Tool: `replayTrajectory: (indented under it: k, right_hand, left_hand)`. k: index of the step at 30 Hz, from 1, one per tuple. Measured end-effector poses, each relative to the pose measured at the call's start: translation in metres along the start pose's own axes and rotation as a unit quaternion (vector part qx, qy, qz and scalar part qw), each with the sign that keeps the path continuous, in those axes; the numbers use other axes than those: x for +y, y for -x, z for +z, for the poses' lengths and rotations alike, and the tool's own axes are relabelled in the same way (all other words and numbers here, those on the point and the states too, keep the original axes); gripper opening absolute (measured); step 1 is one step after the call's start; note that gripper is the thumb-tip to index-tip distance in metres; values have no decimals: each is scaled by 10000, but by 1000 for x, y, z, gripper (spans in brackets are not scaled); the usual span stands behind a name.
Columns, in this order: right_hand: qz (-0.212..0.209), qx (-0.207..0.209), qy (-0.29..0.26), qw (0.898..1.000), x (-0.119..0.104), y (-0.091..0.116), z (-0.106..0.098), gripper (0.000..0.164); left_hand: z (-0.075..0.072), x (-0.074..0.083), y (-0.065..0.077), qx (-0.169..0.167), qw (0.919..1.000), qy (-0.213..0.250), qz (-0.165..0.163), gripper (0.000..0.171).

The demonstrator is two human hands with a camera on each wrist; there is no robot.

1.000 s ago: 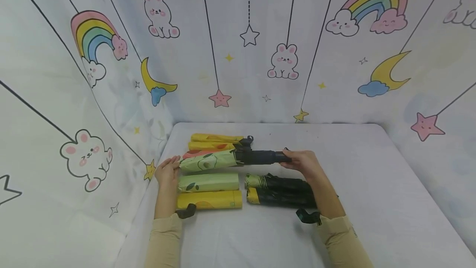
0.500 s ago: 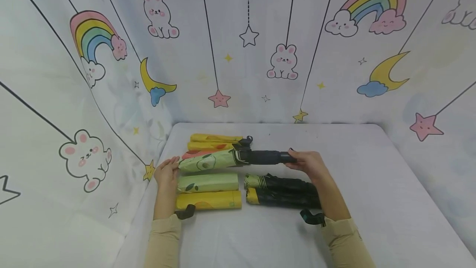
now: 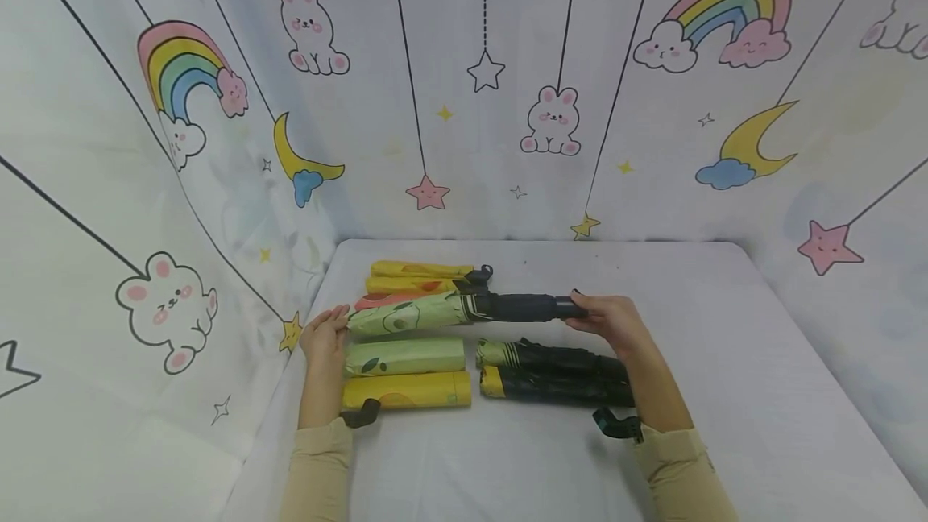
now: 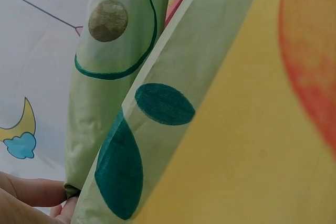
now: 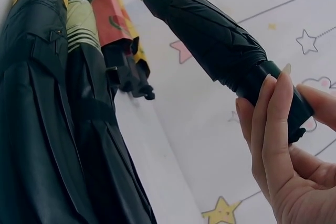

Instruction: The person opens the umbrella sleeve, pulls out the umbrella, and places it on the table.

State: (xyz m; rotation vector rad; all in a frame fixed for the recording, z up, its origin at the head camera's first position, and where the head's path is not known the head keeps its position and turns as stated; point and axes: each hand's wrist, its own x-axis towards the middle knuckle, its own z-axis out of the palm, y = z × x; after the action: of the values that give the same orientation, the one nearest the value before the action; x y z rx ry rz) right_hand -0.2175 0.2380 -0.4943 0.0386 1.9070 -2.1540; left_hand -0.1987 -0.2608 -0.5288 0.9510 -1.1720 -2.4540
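Note:
My right hand [image 3: 612,325] grips the handle end of a folded black umbrella [image 3: 518,307]. Its other end sits inside a light green sleeve [image 3: 399,316] with an avocado print. At the sleeve's left tip, my left hand [image 3: 325,337] pinches the fabric; the left wrist view shows the fingers [image 4: 37,192] at that end. Umbrella and sleeve lie across, slightly raised on the right. In the right wrist view, fingers and thumb wrap round the black handle [image 5: 278,98]. Nearer me lie another green sleeve [image 3: 406,357] and a yellow sleeve [image 3: 406,390].
Two folded dark umbrellas [image 3: 558,385] lie side by side right of the nearer sleeves. Behind the held umbrella are two yellow-covered umbrellas [image 3: 416,269] and a red one [image 3: 373,299], partly hidden. A white cloth covers the table [image 3: 725,345]; a printed curtain [image 3: 464,143] stands behind.
My right hand has moved a little to the right with the umbrella handle, and more of the umbrella shows out of the sleeve. The left hand has stayed at the sleeve's tip.

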Motion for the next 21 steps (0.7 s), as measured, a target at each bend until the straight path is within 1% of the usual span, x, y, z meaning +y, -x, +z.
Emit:
replayTrajectory:
  k: [5,9,15,18,21]
  right_hand:
    - [32,-25,15,10000,-2,2,-3,42]
    - [32,-16,49,10000,-2,3,-4,40]
    - [9,-9,37,10000,-1,5,-8,36]
    - [-45,0,127,9999,-2,6,-10,36]
    - [-93,-24,149,9998,-4,8,-11,37]
  left_hand:
    - [0,1,2,-8,10000,64,-3,41]
    - [0,1,2,-36,10000,67,-2,41]
    - [-1,1,0,-61,10000,59,-1,54]
    - [-2,1,-1,-70,10000,59,-24,57]
    - [-3,0,-3,-50,10000,63,-23,56]
